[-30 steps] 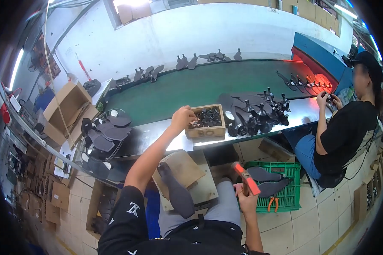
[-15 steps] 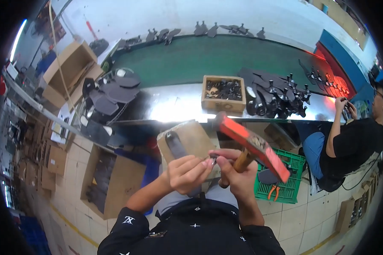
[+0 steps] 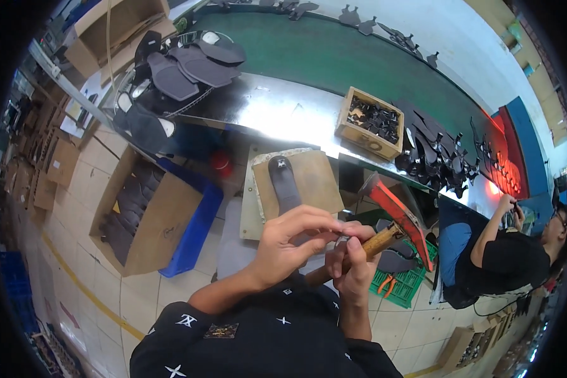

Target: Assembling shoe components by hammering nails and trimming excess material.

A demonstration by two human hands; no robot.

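My right hand (image 3: 354, 261) is closed round the wooden handle of a hammer (image 3: 404, 220). The hammer's red head points away to the right. Close to that hand's thumb is a small shiny metal piece (image 3: 342, 239), too small to name further. My left hand (image 3: 293, 236) meets it there, thumb and forefinger pinched together at the piece. Just beyond my hands, a dark grey shoe sole piece (image 3: 286, 186) lies on a tan board (image 3: 318, 189). A small bright fitting shows at its rounded far end, while my left hand hides its near end.
A wooden box (image 3: 372, 150) of small dark parts stands on the metal bench edge, dark heeled pieces (image 3: 444, 157) beside it. Sole pieces fill a wire basket (image 3: 195, 104) at left. Below are a carton (image 3: 164, 220) and a green crate (image 3: 416, 277). A co-worker (image 3: 516, 252) sits at right.
The view has turned and dipped, so the bench appears tilted and higher. A bright fitting now shows on the sole piece's far end. My left hand's fingers have straightened somewhat; the hammer stays in my right.
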